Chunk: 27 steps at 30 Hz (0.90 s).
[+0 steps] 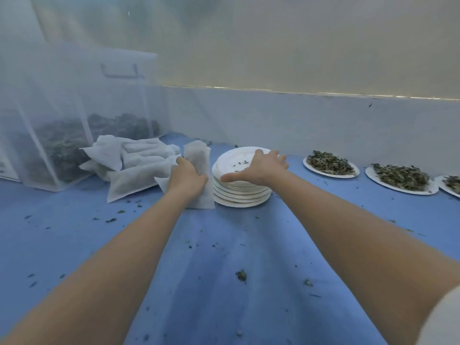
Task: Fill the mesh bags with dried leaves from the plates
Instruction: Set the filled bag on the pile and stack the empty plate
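Gripping a mesh bag (pixel 199 168), left hand (pixel 187 176); right hand (pixel 261 168) spread flat on stacked plates (pixel 240 192).

We see a plain blue table surface (pixel 224 245) flecked with dark green leaf crumbs (pixel 241 275). The stacked plates (pixel 240 190) and mesh bags (pixel 139 158) are white. The dried leaves (pixel 329 162) are mottled dark green and tan.

We see one white mesh bag (pixel 199 170) standing upright, touching the left side of a stack of empty white plates (pixel 241 190); only a few leaf crumbs lie on the top plate. Left of it more mesh bags (pixel 132 165) lie in a loose heap. To the right, well apart, plates of dried leaves (pixel 331 163) sit in a row.
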Each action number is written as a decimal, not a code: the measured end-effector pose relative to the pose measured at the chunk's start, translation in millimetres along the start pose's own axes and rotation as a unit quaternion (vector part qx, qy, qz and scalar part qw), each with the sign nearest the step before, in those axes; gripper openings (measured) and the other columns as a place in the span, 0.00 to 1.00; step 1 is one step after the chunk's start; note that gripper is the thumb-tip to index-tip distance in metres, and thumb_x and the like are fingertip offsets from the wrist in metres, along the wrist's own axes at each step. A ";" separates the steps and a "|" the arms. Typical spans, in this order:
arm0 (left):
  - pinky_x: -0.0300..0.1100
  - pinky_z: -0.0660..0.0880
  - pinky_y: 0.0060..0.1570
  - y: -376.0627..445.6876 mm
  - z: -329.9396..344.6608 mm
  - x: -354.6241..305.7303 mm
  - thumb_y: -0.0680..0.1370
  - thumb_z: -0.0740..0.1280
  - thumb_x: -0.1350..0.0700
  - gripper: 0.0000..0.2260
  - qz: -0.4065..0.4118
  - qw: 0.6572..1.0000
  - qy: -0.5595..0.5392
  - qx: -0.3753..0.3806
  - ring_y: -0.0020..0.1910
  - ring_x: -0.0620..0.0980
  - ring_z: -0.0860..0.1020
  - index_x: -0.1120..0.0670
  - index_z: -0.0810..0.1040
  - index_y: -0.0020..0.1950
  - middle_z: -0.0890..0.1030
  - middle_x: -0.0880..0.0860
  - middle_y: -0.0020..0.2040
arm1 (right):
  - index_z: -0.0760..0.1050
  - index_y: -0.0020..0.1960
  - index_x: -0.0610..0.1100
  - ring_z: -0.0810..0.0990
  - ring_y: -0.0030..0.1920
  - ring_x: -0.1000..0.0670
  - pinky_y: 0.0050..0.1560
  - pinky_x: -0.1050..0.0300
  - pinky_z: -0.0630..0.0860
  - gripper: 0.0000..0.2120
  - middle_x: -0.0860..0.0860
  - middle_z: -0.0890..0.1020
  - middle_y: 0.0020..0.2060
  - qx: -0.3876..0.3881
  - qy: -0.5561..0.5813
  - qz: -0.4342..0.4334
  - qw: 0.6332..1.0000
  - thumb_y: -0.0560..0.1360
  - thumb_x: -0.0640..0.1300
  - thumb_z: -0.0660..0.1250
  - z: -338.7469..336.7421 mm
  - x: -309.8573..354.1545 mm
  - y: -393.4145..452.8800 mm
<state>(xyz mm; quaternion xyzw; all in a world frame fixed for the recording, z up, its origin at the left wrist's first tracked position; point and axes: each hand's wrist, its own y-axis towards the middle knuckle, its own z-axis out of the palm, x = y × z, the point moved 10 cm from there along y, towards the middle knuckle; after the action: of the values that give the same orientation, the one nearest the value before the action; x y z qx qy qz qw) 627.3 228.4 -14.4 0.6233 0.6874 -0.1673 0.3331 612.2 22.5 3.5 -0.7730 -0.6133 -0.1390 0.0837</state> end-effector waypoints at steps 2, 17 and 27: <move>0.45 0.66 0.51 9.7 -4.3 5.6 0.77 0.65 0.52 0.27 0.007 0.998 0.063 -0.029 0.61 0.60 0.70 0.65 0.57 0.68 0.67 0.64 0.64 | 0.52 0.75 0.43 0.49 0.74 0.35 0.71 0.41 0.50 0.62 0.39 0.54 0.74 0.015 -0.010 0.002 1.000 0.55 0.79 0.64 13.9 0.1 11.6; 0.41 0.63 0.53 -96.9 13.3 -136.2 0.76 0.60 0.64 0.20 0.171 0.982 0.078 0.036 0.63 0.57 0.65 0.60 0.63 0.67 0.64 0.60 0.65 | 0.58 0.73 0.42 0.60 0.69 0.41 0.67 0.47 0.58 0.33 0.43 0.65 0.69 -0.002 -0.066 -0.136 0.989 0.76 0.60 0.60 -36.0 -15.2 -78.9; 0.47 0.73 0.47 -128.5 132.9 -221.7 0.78 0.55 0.63 0.09 0.143 0.972 -0.042 0.183 0.49 0.54 0.75 0.59 0.70 0.57 0.73 0.56 0.53 | 0.60 0.70 0.39 0.66 0.66 0.40 0.62 0.46 0.66 0.35 0.42 0.67 0.66 0.002 -0.070 -0.023 0.997 0.75 0.64 0.59 -75.9 -169.1 -74.9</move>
<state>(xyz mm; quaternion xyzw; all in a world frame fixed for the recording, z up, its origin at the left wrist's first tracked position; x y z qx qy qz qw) 536.3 -44.1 13.6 0.7578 0.5341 -0.2669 0.2630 495.5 -139.2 18.6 -0.7664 -0.6354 -0.0854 0.0391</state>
